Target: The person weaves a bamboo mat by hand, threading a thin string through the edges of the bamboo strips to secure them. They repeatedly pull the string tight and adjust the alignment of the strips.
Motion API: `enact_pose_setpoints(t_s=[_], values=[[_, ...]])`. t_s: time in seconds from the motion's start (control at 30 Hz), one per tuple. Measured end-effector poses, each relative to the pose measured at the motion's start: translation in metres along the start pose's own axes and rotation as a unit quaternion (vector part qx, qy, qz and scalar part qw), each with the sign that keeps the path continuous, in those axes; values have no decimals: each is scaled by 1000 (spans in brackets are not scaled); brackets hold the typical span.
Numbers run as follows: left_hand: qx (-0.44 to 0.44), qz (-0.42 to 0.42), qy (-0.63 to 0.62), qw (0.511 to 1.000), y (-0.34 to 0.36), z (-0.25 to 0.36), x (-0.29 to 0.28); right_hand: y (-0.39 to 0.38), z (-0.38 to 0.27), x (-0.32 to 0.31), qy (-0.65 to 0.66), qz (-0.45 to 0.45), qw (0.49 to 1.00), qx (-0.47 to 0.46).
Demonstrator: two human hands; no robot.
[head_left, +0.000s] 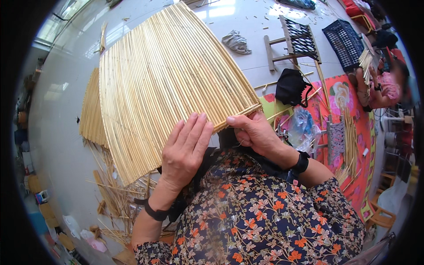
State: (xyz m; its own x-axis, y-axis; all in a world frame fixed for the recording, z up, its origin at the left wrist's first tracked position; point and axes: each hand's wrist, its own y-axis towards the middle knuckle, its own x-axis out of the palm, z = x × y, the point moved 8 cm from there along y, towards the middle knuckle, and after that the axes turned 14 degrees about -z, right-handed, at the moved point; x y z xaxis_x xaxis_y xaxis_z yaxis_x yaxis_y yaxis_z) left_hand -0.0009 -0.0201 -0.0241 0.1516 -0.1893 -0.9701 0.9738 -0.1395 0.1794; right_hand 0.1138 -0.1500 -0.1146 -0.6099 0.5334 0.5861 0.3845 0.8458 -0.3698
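Note:
A large panel of pale straw-coloured reeds [168, 66], laid side by side, spreads across the upper middle, above my lap. My left hand [185, 157] lies on its lower part with fingers stretched out flat and close together. My right hand [260, 137] grips the lower right edge, thumb pressed on a crosswise reed strip [243, 110]; its other fingers curl underneath, partly hidden. A fine strand seems to hang by those fingers, too small to make out clearly.
Another reed panel [90, 110] and loose reeds [112, 194] lie on the left. Right: wooden frame seat [298, 37], black crate [342, 44], black bag [289, 88], plastic bag [302, 132], floral mat [360, 137]. A co-worker [384, 88] sits far right holding pale reeds.

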Motion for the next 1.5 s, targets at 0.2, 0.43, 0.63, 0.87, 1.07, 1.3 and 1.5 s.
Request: enact_pose_setpoints(t_s=[0.2,0.43,0.63,0.87,1.07,1.3,1.5], values=[[-25,37,-20,999,0,1,9,-11,-22,-18,-127,-19,991,-29],[-26,36,-15,999,3,0,14,-28,-35,-48,-142,32,988,-56],[-36,42,-14,998,4,0,18,-45,-35,-78,-239,130,960,-66],[-38,42,-22,998,6,1,16,-48,-41,8,-739,-60,589,-322],[-14,48,-2,999,6,4,12,-36,-36,-2,-706,-98,635,-298],[-13,63,22,998,13,4,-11,-46,-62,8,-430,-108,843,-303],[-38,96,4,995,39,-19,-67,-40,-121,39,-423,-43,802,-419]])
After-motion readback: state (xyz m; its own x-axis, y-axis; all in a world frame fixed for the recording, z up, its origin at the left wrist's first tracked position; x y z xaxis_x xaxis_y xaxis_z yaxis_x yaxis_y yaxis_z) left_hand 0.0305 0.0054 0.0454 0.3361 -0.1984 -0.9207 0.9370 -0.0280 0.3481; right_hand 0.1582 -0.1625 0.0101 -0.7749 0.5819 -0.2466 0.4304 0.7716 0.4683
